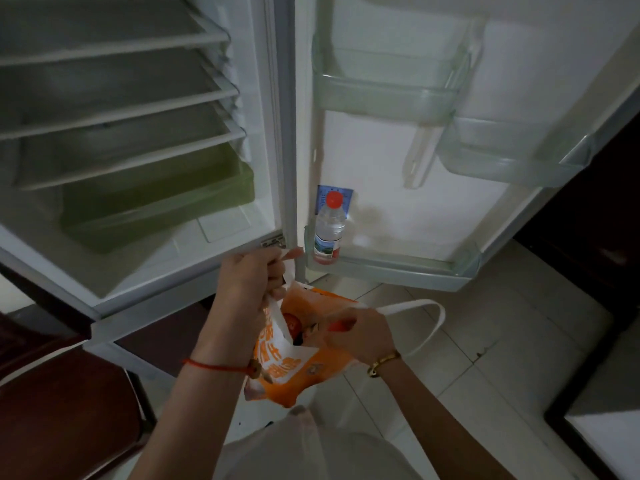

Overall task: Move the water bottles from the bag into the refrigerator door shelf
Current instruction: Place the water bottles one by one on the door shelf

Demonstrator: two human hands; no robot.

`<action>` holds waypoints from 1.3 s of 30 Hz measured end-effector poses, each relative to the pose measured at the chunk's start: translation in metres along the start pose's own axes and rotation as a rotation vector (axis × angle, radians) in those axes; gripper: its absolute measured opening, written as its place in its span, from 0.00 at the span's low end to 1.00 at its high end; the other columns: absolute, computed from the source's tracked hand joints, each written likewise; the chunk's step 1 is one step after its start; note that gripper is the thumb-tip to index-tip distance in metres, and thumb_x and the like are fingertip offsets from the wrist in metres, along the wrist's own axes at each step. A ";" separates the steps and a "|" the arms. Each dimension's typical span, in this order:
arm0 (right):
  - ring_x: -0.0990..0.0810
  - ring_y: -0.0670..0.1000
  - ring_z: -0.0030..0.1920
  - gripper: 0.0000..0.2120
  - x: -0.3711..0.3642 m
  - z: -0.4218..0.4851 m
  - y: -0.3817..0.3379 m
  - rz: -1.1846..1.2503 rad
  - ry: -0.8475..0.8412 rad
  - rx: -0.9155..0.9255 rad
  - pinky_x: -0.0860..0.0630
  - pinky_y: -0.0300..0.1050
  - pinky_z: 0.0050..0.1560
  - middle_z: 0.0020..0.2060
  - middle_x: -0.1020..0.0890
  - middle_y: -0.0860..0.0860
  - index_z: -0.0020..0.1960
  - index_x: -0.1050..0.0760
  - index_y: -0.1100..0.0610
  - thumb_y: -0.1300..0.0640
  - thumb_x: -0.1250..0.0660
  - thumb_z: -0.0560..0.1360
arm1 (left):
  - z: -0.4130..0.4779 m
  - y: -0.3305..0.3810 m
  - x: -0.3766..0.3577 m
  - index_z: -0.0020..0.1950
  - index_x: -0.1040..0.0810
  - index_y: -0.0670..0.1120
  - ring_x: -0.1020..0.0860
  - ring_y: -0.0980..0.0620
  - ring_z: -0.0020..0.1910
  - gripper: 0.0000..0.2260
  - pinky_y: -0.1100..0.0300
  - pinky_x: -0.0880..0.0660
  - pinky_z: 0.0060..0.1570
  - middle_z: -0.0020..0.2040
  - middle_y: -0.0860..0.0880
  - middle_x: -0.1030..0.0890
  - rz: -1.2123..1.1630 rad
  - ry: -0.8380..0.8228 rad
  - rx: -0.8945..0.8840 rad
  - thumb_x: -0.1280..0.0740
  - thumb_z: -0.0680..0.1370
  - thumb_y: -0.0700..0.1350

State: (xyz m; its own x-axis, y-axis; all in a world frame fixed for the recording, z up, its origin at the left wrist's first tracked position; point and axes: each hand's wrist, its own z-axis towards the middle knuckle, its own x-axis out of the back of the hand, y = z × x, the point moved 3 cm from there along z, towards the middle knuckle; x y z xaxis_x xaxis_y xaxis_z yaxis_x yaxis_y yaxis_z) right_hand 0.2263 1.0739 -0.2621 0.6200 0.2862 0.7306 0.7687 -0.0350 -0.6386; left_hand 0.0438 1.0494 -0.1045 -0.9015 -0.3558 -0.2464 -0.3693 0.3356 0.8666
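An orange bag [294, 372] with white handles hangs in front of me, below the open refrigerator. My left hand [249, 282] grips one white handle and holds the bag up. My right hand [356, 332] reaches into the bag's mouth, fingers closed around a red-capped bottle [341, 325] that is mostly hidden. Another red cap [292, 323] shows inside the bag. One clear water bottle [329, 226] with a red cap stands upright at the left end of the bottom door shelf [398, 268].
The fridge door stands open to the right with two upper door bins [388, 95], [512, 157]. The fridge interior has wire shelves and a green drawer [156, 206]. A dark wooden chair [65, 403] sits at the lower left; dark furniture [595, 258] stands right of the door.
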 end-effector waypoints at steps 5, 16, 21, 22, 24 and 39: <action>0.22 0.47 0.42 0.10 0.051 -0.016 -0.033 -0.040 0.246 0.106 0.30 0.34 0.44 0.41 0.18 0.47 0.43 0.19 0.49 0.45 0.26 0.66 | 0.001 -0.006 -0.009 0.51 0.21 0.32 0.43 0.60 0.16 0.13 0.70 0.42 0.16 0.20 0.55 0.40 -0.018 -0.018 0.007 0.43 0.80 0.36; 0.26 0.47 0.34 0.08 0.155 -0.015 -0.069 -0.035 0.686 0.351 0.35 0.25 0.37 0.38 0.23 0.50 0.43 0.21 0.56 0.55 0.25 0.67 | 0.015 -0.011 -0.005 0.48 0.20 0.35 0.42 0.60 0.15 0.12 0.69 0.41 0.16 0.18 0.55 0.40 0.018 0.044 0.049 0.42 0.80 0.36; 0.26 0.48 0.38 0.11 0.165 0.010 -0.071 -0.027 0.750 0.330 0.36 0.27 0.37 0.43 0.23 0.52 0.48 0.21 0.59 0.54 0.26 0.70 | 0.023 -0.006 0.004 0.48 0.19 0.34 0.43 0.60 0.16 0.12 0.68 0.42 0.16 0.19 0.55 0.40 0.005 0.036 0.043 0.42 0.80 0.37; 0.26 0.48 0.39 0.11 0.164 0.018 -0.070 -0.024 0.747 0.334 0.37 0.28 0.39 0.44 0.23 0.53 0.49 0.21 0.59 0.54 0.27 0.70 | 0.025 -0.005 0.005 0.48 0.19 0.34 0.43 0.59 0.16 0.13 0.68 0.41 0.16 0.19 0.55 0.39 0.014 0.039 0.042 0.42 0.80 0.37; 0.25 0.50 0.42 0.12 0.162 0.036 -0.070 -0.016 0.713 0.331 0.34 0.34 0.45 0.46 0.23 0.55 0.50 0.22 0.60 0.55 0.28 0.71 | 0.030 -0.002 0.006 0.49 0.19 0.34 0.43 0.60 0.16 0.13 0.67 0.41 0.16 0.19 0.55 0.40 0.030 0.032 0.052 0.43 0.80 0.37; 0.23 0.60 0.46 0.14 0.122 0.126 -0.055 -0.078 0.469 0.310 0.32 0.40 0.46 0.47 0.22 0.60 0.53 0.23 0.62 0.72 0.36 0.69 | 0.049 0.002 -0.015 0.46 0.18 0.35 0.43 0.59 0.18 0.13 0.68 0.43 0.19 0.20 0.55 0.39 0.062 0.003 0.023 0.42 0.80 0.37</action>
State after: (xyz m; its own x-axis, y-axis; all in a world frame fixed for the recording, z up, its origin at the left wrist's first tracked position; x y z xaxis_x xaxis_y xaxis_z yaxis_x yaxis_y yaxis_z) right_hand 0.2404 1.2313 -0.1683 0.6210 -0.1819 0.7624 0.7769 0.2718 -0.5679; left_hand 0.0451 1.0983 -0.1203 -0.9222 -0.3364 -0.1910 -0.3178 0.3773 0.8699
